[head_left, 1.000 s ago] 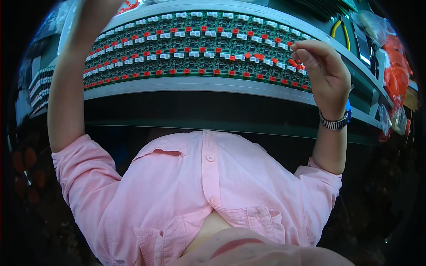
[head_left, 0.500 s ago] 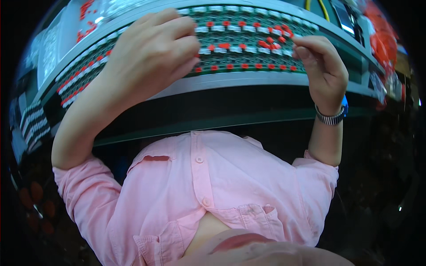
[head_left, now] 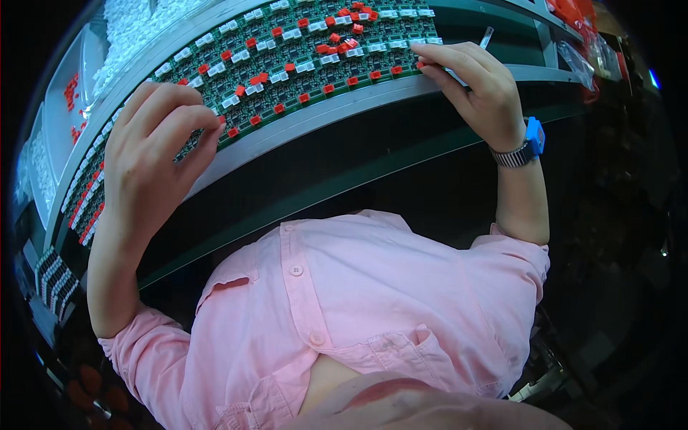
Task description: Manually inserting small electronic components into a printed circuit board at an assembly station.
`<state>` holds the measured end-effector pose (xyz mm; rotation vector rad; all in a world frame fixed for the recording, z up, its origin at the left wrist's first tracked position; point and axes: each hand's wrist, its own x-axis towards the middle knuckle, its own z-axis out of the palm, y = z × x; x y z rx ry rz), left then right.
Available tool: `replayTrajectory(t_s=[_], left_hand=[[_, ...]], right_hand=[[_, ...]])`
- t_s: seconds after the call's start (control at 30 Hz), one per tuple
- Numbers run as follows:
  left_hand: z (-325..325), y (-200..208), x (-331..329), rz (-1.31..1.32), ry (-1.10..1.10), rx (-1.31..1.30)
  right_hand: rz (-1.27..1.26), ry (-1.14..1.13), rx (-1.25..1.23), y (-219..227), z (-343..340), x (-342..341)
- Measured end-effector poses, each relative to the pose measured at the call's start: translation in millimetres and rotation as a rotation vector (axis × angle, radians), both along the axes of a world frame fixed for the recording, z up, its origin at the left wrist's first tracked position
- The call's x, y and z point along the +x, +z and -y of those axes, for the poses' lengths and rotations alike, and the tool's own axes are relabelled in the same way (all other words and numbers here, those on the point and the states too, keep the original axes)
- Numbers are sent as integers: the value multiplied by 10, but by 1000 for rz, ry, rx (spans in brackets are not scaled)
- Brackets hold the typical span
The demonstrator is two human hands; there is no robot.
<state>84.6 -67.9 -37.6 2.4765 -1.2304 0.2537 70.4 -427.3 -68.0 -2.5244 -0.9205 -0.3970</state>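
Note:
A long panel of green circuit boards (head_left: 283,86) lies in a grey metal frame, with rows of white and red connectors along it. Over the panel's left part, my left hand (head_left: 154,147) is closed, thumb and forefinger pinching a small red connector (head_left: 221,120) beside the front row. At the right end of that row my right hand (head_left: 476,89) has another red connector (head_left: 421,64) between thumb and forefinger; I cannot tell whether it sits in the board. Loose red connectors (head_left: 337,48) lie heaped on the boards between my hands.
White connectors (head_left: 132,43) fill a tray beyond the frame at the left. Next to it stands a clear bin (head_left: 61,118) with red pieces. More boards stand stacked (head_left: 56,279) at the far left. A bag of red parts (head_left: 573,18) is at the upper right. The metal rail (head_left: 322,115) edges the panel.
The view has shifted and turned, so the panel now slants. My left hand has moved left and nearer, off the middle boards. My right hand has gone from beside the loose heap to the front row's end.

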Motion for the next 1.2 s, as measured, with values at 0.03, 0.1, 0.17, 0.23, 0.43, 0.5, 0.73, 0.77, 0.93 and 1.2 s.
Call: replayTrajectory(t_s=[0.03, 0.1, 0.17, 0.23, 0.43, 0.5, 0.73, 0.77, 0.93, 1.2], left_hand=[[-13, 14, -19, -33, -13, -50], [-31, 53, -66, -96, -37, -149], [-39, 79, -150, -119, -31, -176], [-51, 96, -259, -171, -20, -230], [-194, 89, -544, -285, -44, -343], [-267, -56, -646, -293, -42, -376], [-326, -224, -848, -253, -10, -546], [-351, -219, -868, -254, -15, -547], [-321, -184, -928, -184, 8, -547], [90, -71, -791, -131, -5, -543]], right_hand=[[-18, -37, -18, -49, 22, -17], [-51, -109, -52, -89, 51, -35], [10, -35, -96, 9, 19, 13], [127, 111, -183, 167, -44, 69], [113, 31, -88, 142, 43, 32], [103, -107, -19, 148, -7, 7], [-51, -300, -55, 71, -32, -202], [-48, -317, -69, 59, -40, -195], [-29, -288, -112, 19, 45, -202], [0, -190, -102, 21, 145, -157]])
